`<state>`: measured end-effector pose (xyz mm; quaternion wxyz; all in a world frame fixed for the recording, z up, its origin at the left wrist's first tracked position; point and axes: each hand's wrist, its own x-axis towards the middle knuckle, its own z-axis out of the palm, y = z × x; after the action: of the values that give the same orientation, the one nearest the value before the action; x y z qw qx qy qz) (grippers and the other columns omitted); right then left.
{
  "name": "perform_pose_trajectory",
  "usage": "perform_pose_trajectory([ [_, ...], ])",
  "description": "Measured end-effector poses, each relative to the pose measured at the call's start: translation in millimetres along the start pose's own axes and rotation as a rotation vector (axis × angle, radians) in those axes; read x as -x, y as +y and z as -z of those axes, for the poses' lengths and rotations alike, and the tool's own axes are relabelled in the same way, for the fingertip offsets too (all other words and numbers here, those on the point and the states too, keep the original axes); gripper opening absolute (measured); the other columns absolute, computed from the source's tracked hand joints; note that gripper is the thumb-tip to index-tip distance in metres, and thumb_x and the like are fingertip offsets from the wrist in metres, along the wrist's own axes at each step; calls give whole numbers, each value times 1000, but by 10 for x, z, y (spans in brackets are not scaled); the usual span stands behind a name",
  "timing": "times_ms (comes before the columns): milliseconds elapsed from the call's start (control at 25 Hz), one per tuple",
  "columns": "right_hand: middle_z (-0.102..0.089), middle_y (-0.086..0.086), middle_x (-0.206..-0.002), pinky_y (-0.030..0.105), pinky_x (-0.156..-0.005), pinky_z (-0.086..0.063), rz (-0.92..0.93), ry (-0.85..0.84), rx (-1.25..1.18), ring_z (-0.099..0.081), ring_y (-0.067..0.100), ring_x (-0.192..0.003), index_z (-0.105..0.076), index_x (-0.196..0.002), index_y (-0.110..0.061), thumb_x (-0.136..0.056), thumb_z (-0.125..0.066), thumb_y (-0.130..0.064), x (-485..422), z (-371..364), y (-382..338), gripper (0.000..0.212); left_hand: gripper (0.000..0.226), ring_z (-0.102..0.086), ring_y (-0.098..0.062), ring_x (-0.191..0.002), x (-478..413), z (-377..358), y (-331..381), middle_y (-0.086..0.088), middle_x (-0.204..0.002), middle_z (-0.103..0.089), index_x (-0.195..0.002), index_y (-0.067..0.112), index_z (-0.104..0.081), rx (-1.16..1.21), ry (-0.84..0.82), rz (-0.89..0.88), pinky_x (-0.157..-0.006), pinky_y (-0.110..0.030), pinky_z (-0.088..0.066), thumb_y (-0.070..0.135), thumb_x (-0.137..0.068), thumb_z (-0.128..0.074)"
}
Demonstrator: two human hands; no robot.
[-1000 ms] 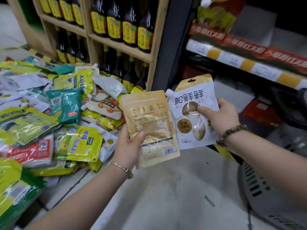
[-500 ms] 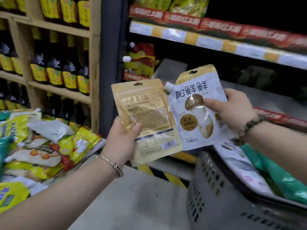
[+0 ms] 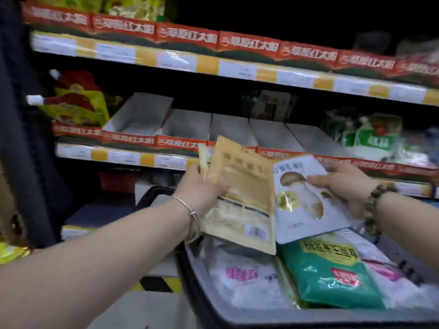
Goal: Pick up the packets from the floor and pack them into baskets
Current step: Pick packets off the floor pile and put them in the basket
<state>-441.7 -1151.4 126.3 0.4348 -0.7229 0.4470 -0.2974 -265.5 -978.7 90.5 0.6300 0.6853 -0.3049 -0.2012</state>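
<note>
My left hand (image 3: 202, 188) grips a tan-gold packet (image 3: 240, 200) by its left edge, tilted, back side with barcode facing me. My right hand (image 3: 342, 184) holds a white packet with a mushroom picture (image 3: 301, 198) by its right edge. Both packets hang side by side just above the far end of a grey basket (image 3: 261, 317). Inside the basket lie a green packet (image 3: 332, 274) and white packets with pink print (image 3: 244, 276).
Store shelves with red and yellow price strips (image 3: 213, 65) rise right behind the basket. Red-yellow spout pouches (image 3: 73, 103) stand on the left of the middle shelf, green-white pouches (image 3: 370, 136) on the right. A yellow-black floor stripe (image 3: 159, 284) shows by the basket.
The view swung right, away from the packet pile on the floor, onto the basket. Both hands carried their packets forward over the basket, and the tan packet tilted.
</note>
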Motion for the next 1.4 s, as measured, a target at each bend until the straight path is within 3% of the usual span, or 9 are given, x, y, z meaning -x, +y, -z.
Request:
perform_pose_trajectory([
  [120, -66, 17, -93, 43, -68, -57, -118, -49, 56, -66, 30, -72, -53, -125, -10, -84, -64, 1, -192, -116, 352, 44, 48, -56, -19, -82, -170, -357, -205, -7, -101, -56, -120, 10, -39, -187, -18, 166, -72, -24, -41, 9, -82, -69],
  [200, -59, 15, -115, 33, -68, -52, -100, -47, 120, -60, 25, -83, -41, -137, -17, -87, -61, -2, -216, -291, 487, 56, 72, -55, -28, -104, -279, -410, -350, -14, -121, -53, -142, 10, -18, -369, -32, 226, -86, -31, -42, 13, -87, -64],
  [280, -44, 10, -138, 27, -74, -45, 53, -74, 373, -53, 21, -98, -32, -143, -23, -94, -53, -13, -220, -436, 548, 55, 86, -46, -35, -123, -338, -442, -418, -21, -142, -35, -149, 13, 4, -629, -57, 180, -101, -41, -40, 18, -90, -59],
  [440, -8, -2, -158, 40, -117, -13, 423, -128, 856, -16, 19, -143, -20, -147, -32, -97, -41, -29, -236, -570, 454, 55, 78, 8, -26, -145, -304, -530, -358, -5, -157, 15, -149, 32, 1, -998, -211, -118, -118, -42, -7, 42, -92, -51],
  [560, -10, -2, -158, 38, -118, -7, 533, -331, 945, -7, 15, -145, -17, -149, -27, -101, -28, -37, -224, -762, 442, 51, 66, 16, -22, -144, -282, -676, -434, 0, -157, 16, -148, 36, 5, -1204, -412, -170, -116, -47, 4, 58, -94, -27],
  [800, -13, 2, -158, 38, -117, -16, 380, -496, 1129, -15, 18, -144, -18, -149, -26, -100, -18, -48, -427, -786, 540, 54, 69, 5, -30, -145, -579, -666, -622, -10, -158, 3, -150, 28, 2, -1311, -538, 96, -118, -47, -4, 63, -92, -12],
  [1040, -9, 1, -158, 41, -117, -10, 386, -455, 1227, -9, 16, -145, -13, -150, -23, -101, -12, -42, -383, -647, 635, 52, 69, 6, -31, -145, -379, -703, -557, -18, -156, 8, -149, 13, 10, -1537, -510, 33, -117, -49, -3, 54, -97, -8],
  [1200, -1, 4, -159, 35, -118, -2, 560, -530, 1235, 2, 17, -146, -6, -151, -19, -94, -9, -55, -326, -732, 700, 67, 62, 7, -26, -145, -365, -780, -628, -13, -157, 10, -149, 13, 7, -1430, -455, -56, -118, -44, -1, 46, -99, -10],
  [1400, 1, 3, -159, 34, -119, -2, 501, -532, 1211, 1, 14, -146, -3, -151, -19, -98, -18, -53, -439, -700, 715, 65, 62, 2, -28, -146, -452, -760, -704, -14, -157, 4, -150, 17, 4, -1371, -428, 19, -118, -43, -4, 48, -99, -11],
])
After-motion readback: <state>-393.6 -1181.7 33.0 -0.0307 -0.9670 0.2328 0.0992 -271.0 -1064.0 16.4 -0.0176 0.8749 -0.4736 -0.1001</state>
